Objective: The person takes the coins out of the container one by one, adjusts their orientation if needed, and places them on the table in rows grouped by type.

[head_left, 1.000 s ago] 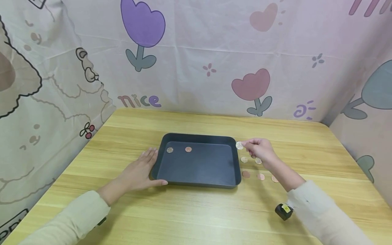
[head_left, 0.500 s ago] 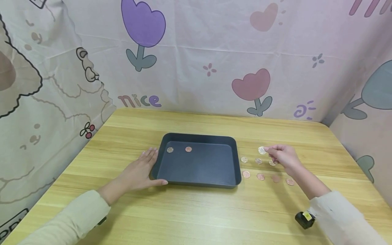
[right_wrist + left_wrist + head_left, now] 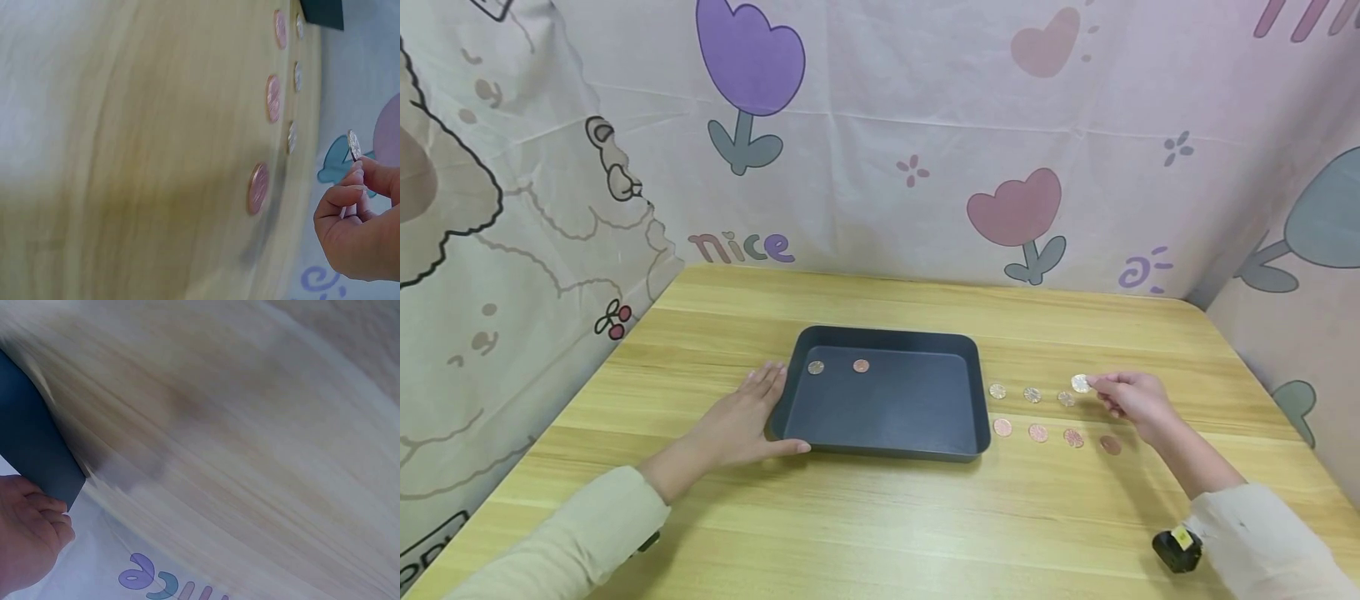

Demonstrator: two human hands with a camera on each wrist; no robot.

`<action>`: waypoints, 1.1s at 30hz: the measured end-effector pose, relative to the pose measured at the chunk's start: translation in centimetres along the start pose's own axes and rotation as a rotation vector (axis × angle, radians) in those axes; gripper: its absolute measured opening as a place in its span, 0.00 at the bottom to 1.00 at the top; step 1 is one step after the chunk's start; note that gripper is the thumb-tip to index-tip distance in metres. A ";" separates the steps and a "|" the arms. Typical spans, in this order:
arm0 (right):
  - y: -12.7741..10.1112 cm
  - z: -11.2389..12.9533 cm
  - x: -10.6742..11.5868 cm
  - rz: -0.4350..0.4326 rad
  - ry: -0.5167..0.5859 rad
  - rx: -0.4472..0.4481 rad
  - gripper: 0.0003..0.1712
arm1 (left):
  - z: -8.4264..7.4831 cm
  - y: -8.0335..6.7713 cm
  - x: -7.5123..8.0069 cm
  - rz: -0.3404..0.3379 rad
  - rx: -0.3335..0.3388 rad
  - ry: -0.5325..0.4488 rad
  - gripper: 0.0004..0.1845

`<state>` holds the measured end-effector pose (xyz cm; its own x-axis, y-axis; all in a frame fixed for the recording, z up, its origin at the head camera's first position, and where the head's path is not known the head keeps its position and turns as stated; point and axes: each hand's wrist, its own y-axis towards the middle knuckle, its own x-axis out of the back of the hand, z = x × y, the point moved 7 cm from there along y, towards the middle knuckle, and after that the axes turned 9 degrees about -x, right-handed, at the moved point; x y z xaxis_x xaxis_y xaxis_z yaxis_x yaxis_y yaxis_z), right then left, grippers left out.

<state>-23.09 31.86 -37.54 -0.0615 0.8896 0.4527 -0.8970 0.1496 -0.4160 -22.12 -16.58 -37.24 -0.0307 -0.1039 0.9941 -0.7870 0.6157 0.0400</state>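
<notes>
My right hand point(image 3: 1131, 400) pinches a silvery coin point(image 3: 1081, 383) between thumb and fingertips, raised above the table; the right wrist view shows this held coin point(image 3: 354, 144) nearly edge-on. Beside the hand, to its left, lies a row of pale coins point(image 3: 1032, 395). Nearer the front runs a row of copper coins point(image 3: 1073, 437). A dark rectangular tray point(image 3: 880, 457) holds one dull pale coin point(image 3: 816, 367) and one copper coin point(image 3: 861, 366) near its back left. My left hand point(image 3: 737, 425) rests against the tray's left side, fingers extended, thumb along the front edge.
The wooden table point(image 3: 880, 533) carries the tray at its middle and both coin rows just right of it. A printed cloth point(image 3: 880, 125) hangs behind and at the sides. A small black device point(image 3: 1177, 550) sits at the right cuff.
My right hand has moved right and toward the front, carrying the pinched coin from beside the tray to the right end of the pale row. The left hand and the tray stay put.
</notes>
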 end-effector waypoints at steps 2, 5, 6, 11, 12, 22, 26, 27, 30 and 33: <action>0.1 -0.4 0.3 0.004 0.008 -0.010 0.08 | 0.0 0.0 0.0 -0.003 -0.002 -0.001 0.60; 0.3 -1.3 0.6 0.009 0.012 -0.047 0.09 | 0.0 0.0 0.0 0.001 0.000 -0.001 0.60; 0.4 -1.6 0.8 0.010 0.012 -0.061 0.10 | 0.0 0.0 0.0 0.004 0.000 0.001 0.60; 0.8 -3.0 1.3 0.006 0.013 -0.106 0.10 | 0.0 0.0 -0.1 0.005 -0.002 0.004 0.60; 0.9 -3.2 1.5 0.002 0.010 -0.114 0.10 | 0.1 0.1 -0.1 0.002 -0.002 0.000 0.60; 1.4 -4.1 1.9 -0.053 -0.038 -0.156 0.10 | 0.0 0.0 0.0 -0.005 0.011 -0.031 0.61; 1.4 -4.2 2.1 -0.079 -0.036 -0.177 0.11 | 0.0 -0.1 0.0 -0.001 0.013 -0.035 0.61; 1.4 -4.2 2.1 -0.083 -0.033 -0.180 0.11 | 0.0 -0.1 -0.1 -0.002 0.010 -0.033 0.60; 1.4 -4.2 2.1 -0.093 -0.030 -0.195 0.10 | 0.1 0.0 -0.1 -0.003 0.012 -0.036 0.60; 1.3 -4.1 2.0 -0.093 -0.028 -0.202 0.09 | 0.1 0.0 -0.2 -0.004 0.013 -0.036 0.60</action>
<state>-22.62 35.61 -40.41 0.0032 0.8560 0.5170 -0.7935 0.3168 -0.5196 -22.15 -16.69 -37.42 -0.0497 -0.1349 0.9896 -0.7950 0.6051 0.0425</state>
